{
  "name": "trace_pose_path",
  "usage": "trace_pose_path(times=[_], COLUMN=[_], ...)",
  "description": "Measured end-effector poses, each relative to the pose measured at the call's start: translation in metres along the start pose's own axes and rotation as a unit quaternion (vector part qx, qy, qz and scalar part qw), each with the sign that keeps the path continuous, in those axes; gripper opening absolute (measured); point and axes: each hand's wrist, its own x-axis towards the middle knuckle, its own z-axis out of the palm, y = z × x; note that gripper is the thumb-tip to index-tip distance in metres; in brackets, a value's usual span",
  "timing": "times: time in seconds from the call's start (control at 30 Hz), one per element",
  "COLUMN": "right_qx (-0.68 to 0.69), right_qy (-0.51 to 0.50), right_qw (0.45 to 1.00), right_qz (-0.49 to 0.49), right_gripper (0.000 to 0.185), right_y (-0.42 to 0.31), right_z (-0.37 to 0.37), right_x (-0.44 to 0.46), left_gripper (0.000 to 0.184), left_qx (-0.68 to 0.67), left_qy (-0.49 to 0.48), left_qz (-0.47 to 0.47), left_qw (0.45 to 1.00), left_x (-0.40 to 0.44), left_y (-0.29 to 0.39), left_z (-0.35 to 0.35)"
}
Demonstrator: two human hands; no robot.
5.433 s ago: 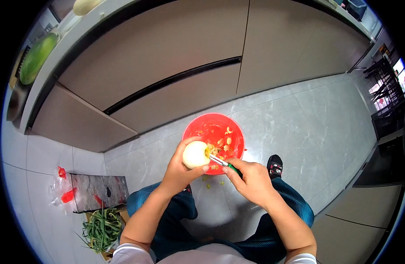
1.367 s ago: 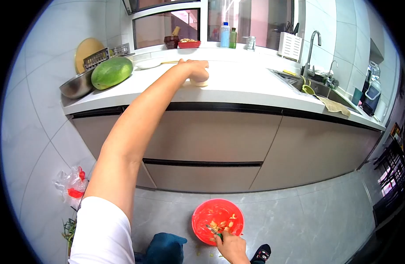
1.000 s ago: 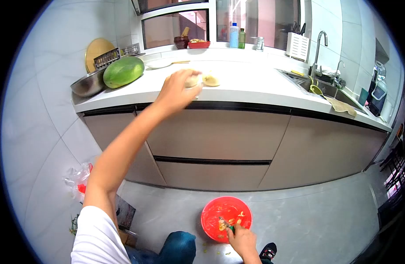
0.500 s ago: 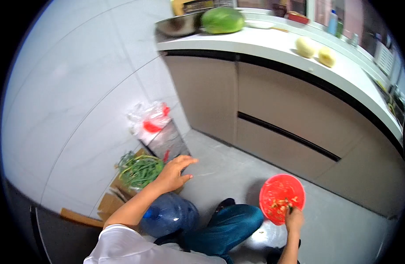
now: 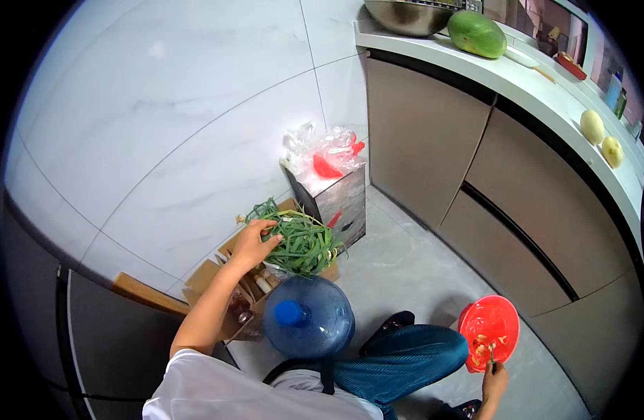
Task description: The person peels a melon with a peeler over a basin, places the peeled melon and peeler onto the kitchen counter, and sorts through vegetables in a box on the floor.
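Observation:
My left hand point(image 5: 252, 245) is at the left edge of a bunch of long green leafy stalks point(image 5: 302, 245), its fingers curved and apart. The greens lie on top of an open cardboard box point(image 5: 203, 276). My right hand point(image 5: 495, 381) is closed at the near rim of a red plastic basin point(image 5: 512, 329) on the floor. From its fingers a small slim tool point(image 5: 492, 352) points into the basin; its exact kind is too small to tell. Pale and yellowish scraps point(image 5: 484, 344) lie in the basin.
A blue water jug point(image 5: 311, 322) stands between the box and my knee. Behind the greens is a bin point(image 5: 343, 206) with clear plastic bags point(image 5: 322, 150). The counter point(image 5: 434, 59) holds a green melon point(image 5: 477, 33), a metal bowl point(image 5: 409, 17) and two peeled pale vegetables point(image 5: 592, 127).
My view has turned left. My left hand has moved from in front of the greens onto their left edge. The right hand stays at the basin with the tool.

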Motion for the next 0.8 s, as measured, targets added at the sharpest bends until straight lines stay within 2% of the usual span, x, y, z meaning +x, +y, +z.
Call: trace_pose_path(times=[0.1,0.17,0.2,0.23,0.27,0.3,0.33,0.37,0.4,0.43,0.47,0.5,0.57,0.6,0.63,0.7,0.73,0.77,0.8], right_qx=[-0.002,0.271,0.271,0.447,0.602,0.602,0.35,0.058,0.021,0.021,0.196,0.366,0.332,0.407,0.478,0.478,0.349,0.195,0.28], right_qy=[0.01,-0.019,-0.014,-0.072,-0.126,-0.122,0.0,0.123,0.146,0.151,0.096,0.037,0.049,0.002,-0.042,-0.049,0.078,0.193,0.135], right_qw=[1.0,0.962,0.962,0.886,0.769,0.77,0.934,0.99,0.988,0.988,0.976,0.929,0.942,0.91,0.865,0.861,0.931,0.961,0.95], right_qz=[-0.001,0.02,0.019,0.1,0.174,0.174,0.069,-0.04,-0.037,-0.037,0.003,0.043,0.024,0.084,0.143,0.165,0.069,-0.027,0.025], right_gripper=[0.028,0.031,0.031,0.029,0.028,0.028,0.026,0.024,0.024,0.024,0.026,0.028,0.031,0.028,0.026,0.025,0.024,0.023,0.022], right_y=[0.017,0.03,0.03,0.025,0.022,0.027,0.031,0.038,0.038,0.037,0.037,0.037,-0.003,-0.016,-0.025,-0.035,-0.001,0.038,0.035], right_z=[0.007,0.014,0.007,-0.01,-0.02,-0.013,0.003,0.015,0.017,0.018,0.021,0.022,0.002,-0.006,-0.014,-0.026,0.012,0.043,0.028], right_x=[-0.014,-0.013,-0.014,-0.018,-0.021,-0.022,-0.022,-0.022,-0.023,-0.017,-0.014,-0.013,-0.028,-0.032,-0.034,-0.033,-0.022,-0.019,-0.026], left_gripper=[0.042,0.042,0.041,0.041,0.041,0.04,0.039,0.039,0.039,0.038,0.037,0.037,0.036,0.037,0.037,0.035,0.034,0.032,0.029], left_qx=[0.032,0.019,0.008,0.004,-0.017,-0.039,-0.043,-0.047,-0.063,-0.079,-0.071,-0.072,-0.02,0.033,0.029,-0.024,-0.039,-0.054,-0.058], left_qy=[-0.015,-0.012,-0.014,-0.014,-0.023,-0.031,-0.044,-0.043,-0.062,-0.082,-0.097,-0.099,-0.109,-0.102,-0.112,-0.123,-0.136,-0.151,-0.164], left_qz=[-0.023,-0.019,-0.017,-0.015,-0.015,-0.014,-0.009,-0.005,0.001,0.005,-0.002,0.003,0.037,0.041,0.052,0.054,0.052,0.051,0.068], left_qw=[0.999,1.0,1.0,1.0,0.999,0.999,0.998,0.998,0.996,0.994,0.993,0.992,0.993,0.993,0.992,0.991,0.989,0.986,0.982], left_x=[-0.003,-0.007,-0.008,-0.01,-0.012,-0.013,-0.012,-0.013,-0.012,-0.011,-0.013,-0.012,-0.01,-0.011,-0.008,-0.004,-0.004,-0.004,-0.004], left_y=[-0.017,-0.019,-0.019,-0.017,-0.013,-0.011,-0.017,-0.021,-0.016,-0.01,-0.004,-0.001,0.002,0.015,0.019,0.024,0.035,0.05,0.065], left_z=[0.004,0.012,0.016,0.019,0.021,0.024,0.03,0.034,0.035,0.037,0.036,0.038,0.044,0.042,0.045,0.056,0.061,0.062,0.064])
